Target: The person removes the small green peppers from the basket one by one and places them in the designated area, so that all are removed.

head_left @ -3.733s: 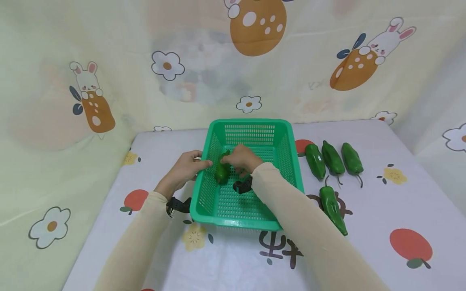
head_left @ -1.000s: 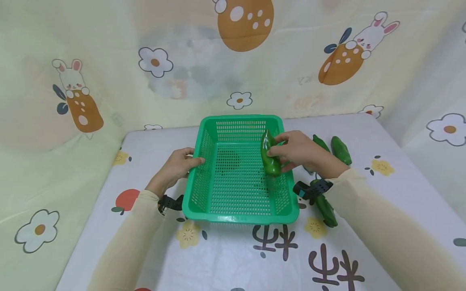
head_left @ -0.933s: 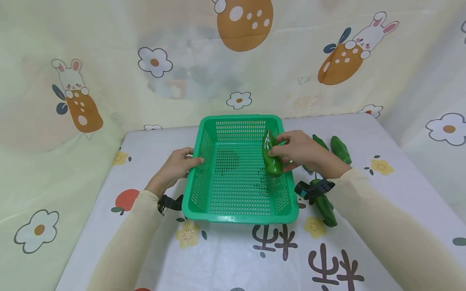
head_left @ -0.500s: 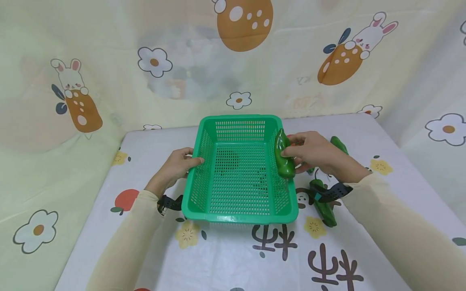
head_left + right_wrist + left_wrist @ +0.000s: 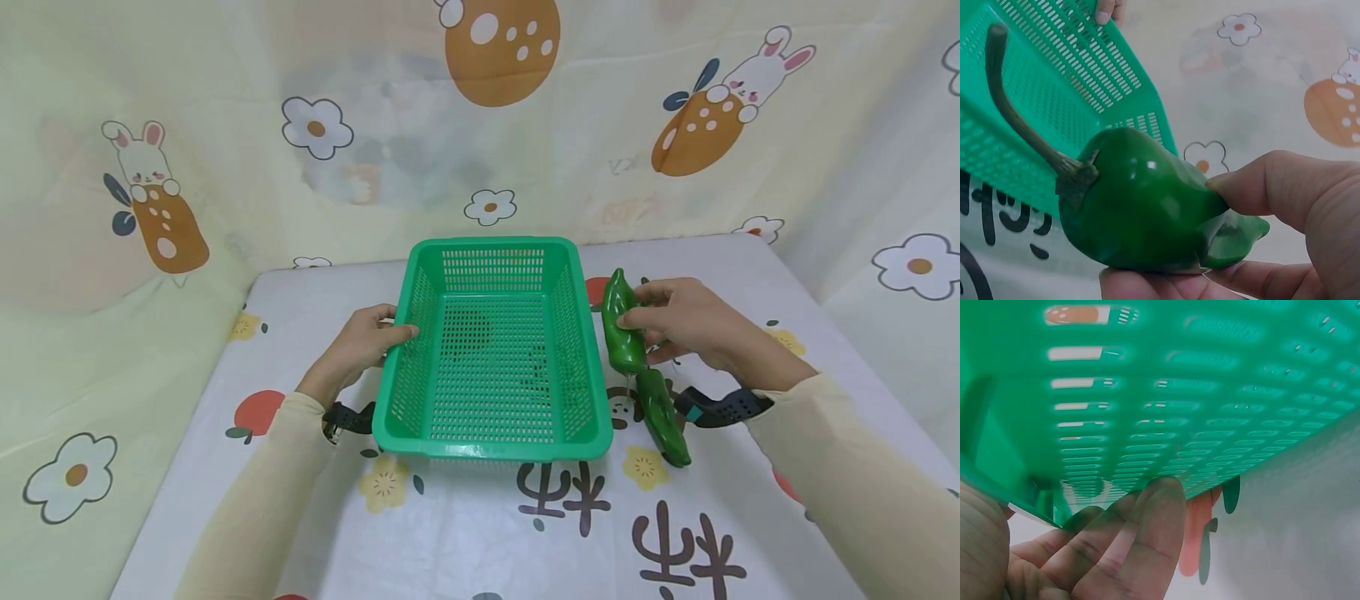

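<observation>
My right hand (image 5: pixel 693 321) pinches a green pepper (image 5: pixel 621 333) between thumb and fingers, just right of the green basket (image 5: pixel 487 451). In the right wrist view this pepper (image 5: pixel 1141 200) is glossy, with its long curved stem towards the basket. The left hand (image 5: pixel 360 342) grips the basket's left rim, thumb over the edge; in the left wrist view its fingers (image 5: pixel 1154 544) lie against the outside of the slotted wall. A second green pepper (image 5: pixel 662 417) lies on the table below the held one. My right hand hides most of what lies behind it.
A white printed cloth (image 5: pixel 420 550) covers the table. Behind it hangs a patterned curtain (image 5: pixel 405 200) with rabbits and flowers, and a similar one stands along the left side. The basket takes up the middle of the table.
My right hand has lifted the pepper out of the basket's left side and carried it right, over the right rim to outside. The left hand keeps its grip on the rim.
</observation>
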A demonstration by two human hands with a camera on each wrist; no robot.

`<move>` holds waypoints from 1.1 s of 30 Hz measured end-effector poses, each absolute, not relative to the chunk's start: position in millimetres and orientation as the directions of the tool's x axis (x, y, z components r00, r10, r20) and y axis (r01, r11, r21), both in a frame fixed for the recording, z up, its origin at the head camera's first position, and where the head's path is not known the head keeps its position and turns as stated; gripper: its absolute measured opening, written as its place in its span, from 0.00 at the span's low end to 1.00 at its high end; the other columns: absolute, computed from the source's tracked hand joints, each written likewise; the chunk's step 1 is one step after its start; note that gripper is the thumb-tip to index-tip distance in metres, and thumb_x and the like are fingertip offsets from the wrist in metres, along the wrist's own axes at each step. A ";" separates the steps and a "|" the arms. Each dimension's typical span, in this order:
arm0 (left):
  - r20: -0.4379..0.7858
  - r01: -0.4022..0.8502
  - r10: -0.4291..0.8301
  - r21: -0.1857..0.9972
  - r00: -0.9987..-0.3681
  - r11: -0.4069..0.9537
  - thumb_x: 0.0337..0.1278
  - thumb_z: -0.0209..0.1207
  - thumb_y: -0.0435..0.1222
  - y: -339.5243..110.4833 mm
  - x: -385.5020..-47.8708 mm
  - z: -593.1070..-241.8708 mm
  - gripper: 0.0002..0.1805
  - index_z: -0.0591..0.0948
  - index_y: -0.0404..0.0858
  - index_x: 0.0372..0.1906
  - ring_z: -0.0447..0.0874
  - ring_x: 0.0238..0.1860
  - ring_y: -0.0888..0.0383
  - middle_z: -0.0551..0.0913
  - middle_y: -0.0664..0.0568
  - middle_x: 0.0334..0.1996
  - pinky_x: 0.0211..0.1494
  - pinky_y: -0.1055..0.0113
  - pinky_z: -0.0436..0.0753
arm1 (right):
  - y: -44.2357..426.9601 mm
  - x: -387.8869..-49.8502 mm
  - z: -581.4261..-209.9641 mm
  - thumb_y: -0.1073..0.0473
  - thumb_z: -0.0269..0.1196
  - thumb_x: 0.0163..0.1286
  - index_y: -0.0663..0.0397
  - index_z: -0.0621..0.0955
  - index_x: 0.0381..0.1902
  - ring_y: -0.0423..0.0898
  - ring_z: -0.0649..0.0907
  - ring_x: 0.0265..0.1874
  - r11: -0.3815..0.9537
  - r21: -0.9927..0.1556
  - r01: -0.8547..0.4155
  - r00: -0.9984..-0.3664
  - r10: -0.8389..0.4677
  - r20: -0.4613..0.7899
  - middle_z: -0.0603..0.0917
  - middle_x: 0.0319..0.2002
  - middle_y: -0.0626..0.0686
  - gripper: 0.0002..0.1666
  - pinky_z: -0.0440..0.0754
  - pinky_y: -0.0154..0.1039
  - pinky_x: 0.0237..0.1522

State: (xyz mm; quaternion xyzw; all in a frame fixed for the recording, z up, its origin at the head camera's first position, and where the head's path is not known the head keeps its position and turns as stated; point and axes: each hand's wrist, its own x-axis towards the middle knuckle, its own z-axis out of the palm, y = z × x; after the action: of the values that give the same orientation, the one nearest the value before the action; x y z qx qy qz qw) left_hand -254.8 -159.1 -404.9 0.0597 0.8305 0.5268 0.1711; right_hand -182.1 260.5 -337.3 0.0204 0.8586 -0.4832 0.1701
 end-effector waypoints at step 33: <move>-0.227 -0.081 0.279 0.889 -0.933 0.451 0.73 0.61 0.39 -158.6 -253.7 -403.2 0.22 0.76 0.31 0.64 0.92 0.38 0.51 0.88 0.36 0.49 0.43 0.54 0.92 | 329.4 -155.2 -371.1 0.56 0.62 0.76 0.79 0.62 0.73 0.48 0.87 0.36 0.601 -0.753 0.268 -0.925 -0.058 -0.376 0.86 0.45 0.58 0.41 0.92 0.49 0.40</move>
State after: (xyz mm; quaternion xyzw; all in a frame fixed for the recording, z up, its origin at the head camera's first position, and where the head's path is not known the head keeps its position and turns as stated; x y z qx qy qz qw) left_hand -253.7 -158.6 -403.2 0.0592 0.8341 0.5205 0.1728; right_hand -155.2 329.4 -371.1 0.0599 0.8755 -0.4427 0.1844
